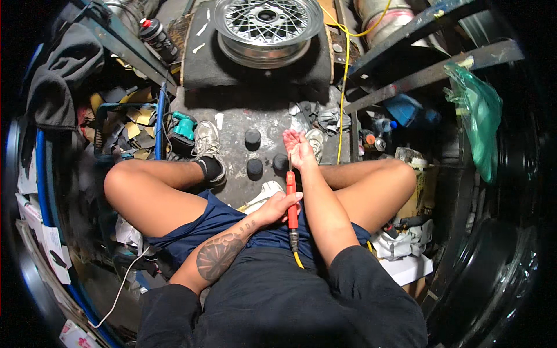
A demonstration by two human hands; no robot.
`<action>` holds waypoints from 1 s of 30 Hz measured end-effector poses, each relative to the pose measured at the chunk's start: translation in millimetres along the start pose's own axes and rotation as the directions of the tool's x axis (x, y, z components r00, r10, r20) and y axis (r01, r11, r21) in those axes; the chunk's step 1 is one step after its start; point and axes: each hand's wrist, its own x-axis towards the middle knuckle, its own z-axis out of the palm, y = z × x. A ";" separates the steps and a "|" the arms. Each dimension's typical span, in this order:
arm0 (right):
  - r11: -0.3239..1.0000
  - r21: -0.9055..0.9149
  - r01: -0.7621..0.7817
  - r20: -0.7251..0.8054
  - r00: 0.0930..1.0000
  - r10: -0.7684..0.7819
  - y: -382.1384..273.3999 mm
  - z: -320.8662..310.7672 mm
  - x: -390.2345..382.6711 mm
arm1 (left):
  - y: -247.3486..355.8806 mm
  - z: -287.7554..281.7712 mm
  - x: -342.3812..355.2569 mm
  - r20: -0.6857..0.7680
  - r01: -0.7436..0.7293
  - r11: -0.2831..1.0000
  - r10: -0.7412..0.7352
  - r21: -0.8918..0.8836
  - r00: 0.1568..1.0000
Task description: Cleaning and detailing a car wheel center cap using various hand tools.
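My left hand (pixel 277 209) is closed around the red handle of an air blow gun (pixel 291 191), held upright over my lap. A yellow hose (pixel 298 260) joins the metal fitting at its lower end. My right hand (pixel 299 149) is turned palm up at the thin nozzle's tip, fingers loosely spread and slightly bent, with nothing visible in them. Beyond both hands, a silver mesh-spoke wheel rim (pixel 267 49) lies face up on a dark padded stand (pixel 200 72). Several short black cylinders, among them one (pixel 252 139), stand on the floor between my feet.
To the left are a blue crate of sanding scraps (pixel 134 124), a teal power sander (pixel 184 124) and a spray can (pixel 158 39). A yellow hose (pixel 343 93) runs down at right. Metal frame bars (pixel 435 75) and a green plastic bag (pixel 477 119) flank the right side.
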 end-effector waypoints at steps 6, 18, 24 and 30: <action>0.995 -0.100 -0.009 -0.081 0.997 0.000 5.5 10.2 -6.2 | 9.7 5.9 -7.0 0.007 -0.031 0.999 0.031 -0.039 0.999; 0.398 -0.916 -0.048 -0.169 0.946 -0.276 9.7 32.7 -25.4 | 19.5 16.4 -20.8 0.056 -0.055 0.999 0.054 0.003 0.997; -0.563 -0.822 -0.085 0.158 0.916 -0.369 11.8 62.5 -49.5 | 22.6 16.1 -23.9 0.049 -0.066 0.998 0.066 0.001 0.997; -0.861 -0.503 0.073 0.320 0.941 -0.107 19.3 64.5 -58.2 | 17.7 13.2 -20.9 0.018 -0.054 0.999 0.054 0.002 0.998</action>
